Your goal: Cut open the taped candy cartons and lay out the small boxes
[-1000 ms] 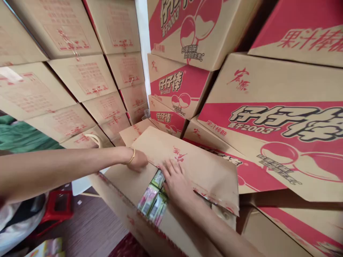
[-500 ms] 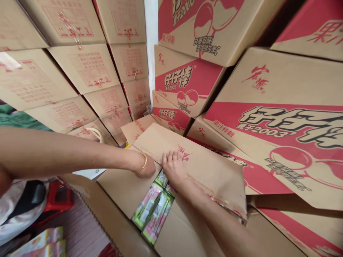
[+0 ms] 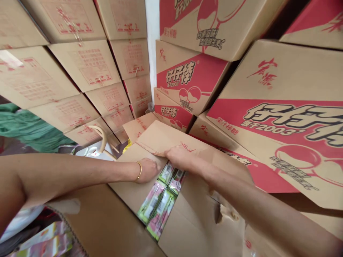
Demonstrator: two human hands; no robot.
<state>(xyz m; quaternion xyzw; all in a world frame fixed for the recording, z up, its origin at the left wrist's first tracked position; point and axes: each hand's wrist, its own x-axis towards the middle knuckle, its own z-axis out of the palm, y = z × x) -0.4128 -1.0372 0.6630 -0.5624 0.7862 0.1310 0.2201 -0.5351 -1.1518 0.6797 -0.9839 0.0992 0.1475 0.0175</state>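
Note:
In the head view, an opened cardboard carton holds green-and-pink packets (image 3: 161,210), which show in the gap between its inner flaps. My left hand (image 3: 148,170), with a gold bracelet at the wrist, presses on the left inner flap (image 3: 125,187) beside the gap. Its fingers are curled and the tips are hidden. Across the gap, my right hand (image 3: 179,157) is closed around the near edge of the far outer flap (image 3: 158,137). A bent right flap (image 3: 198,210), torn at one spot, lies under my right forearm.
Stacked cartons stand on the left (image 3: 88,64) and the right (image 3: 289,85). A curved-armed chair (image 3: 100,139) and green cloth (image 3: 32,126) are at the left. More coloured packets (image 3: 45,241) lie at the lower left. The carton's near flap (image 3: 107,221) hangs outward.
My right hand has gone from lying flat on the far flap to gripping its edge, and that flap now bends upward there. My left arm has moved slightly lower. The view has shifted a little.

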